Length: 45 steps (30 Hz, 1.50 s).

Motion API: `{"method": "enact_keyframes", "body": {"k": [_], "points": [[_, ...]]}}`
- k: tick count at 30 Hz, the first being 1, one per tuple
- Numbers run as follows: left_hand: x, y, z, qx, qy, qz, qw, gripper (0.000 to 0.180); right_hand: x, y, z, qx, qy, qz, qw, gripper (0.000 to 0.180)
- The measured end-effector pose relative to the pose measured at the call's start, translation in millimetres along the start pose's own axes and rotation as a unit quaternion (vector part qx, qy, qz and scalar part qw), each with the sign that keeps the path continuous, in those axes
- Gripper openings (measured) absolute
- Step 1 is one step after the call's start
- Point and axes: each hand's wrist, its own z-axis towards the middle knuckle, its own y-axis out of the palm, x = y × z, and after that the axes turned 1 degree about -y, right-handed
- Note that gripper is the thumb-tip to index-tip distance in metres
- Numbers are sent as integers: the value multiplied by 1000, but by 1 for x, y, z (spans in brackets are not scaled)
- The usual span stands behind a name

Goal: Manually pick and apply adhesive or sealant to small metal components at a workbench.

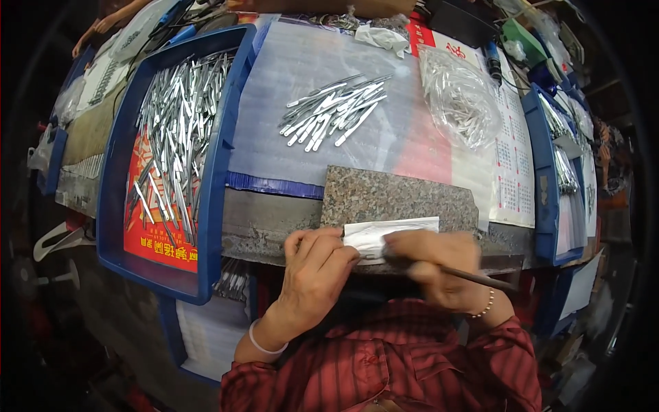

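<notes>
A white sheet (424, 225), paper or cloth, lies over the near edge of a speckled granite slab (398, 196). At the sheet's left end my left hand (317, 271) is closed, fingertips pressed together; what they pinch is hidden. My right hand (446, 275) is smeared by motion and closed around a dark slim stick-like tool (484, 280). Its shaft sticks out to the right, and its blurred dark end is over the sheet. Beyond the slab, a loose pile of slim silvery metal strips (336, 110) rests on a translucent plastic sheet (264, 96).
On the left stands a blue tray (218, 206) holding many metal strips. A clear bag (460, 96) of small pieces lies at the back right, beside a printed calendar sheet (511, 158). Another blue tray (546, 185) is farther right. Another person's hand (106, 24) shows far left.
</notes>
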Motion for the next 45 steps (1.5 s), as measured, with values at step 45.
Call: {"method": "enact_keyframes", "body": {"k": [45], "points": [[-18,-4,76,81,-88,5,993,11,-35,4,-74,-5,93,168,981,18]]}}
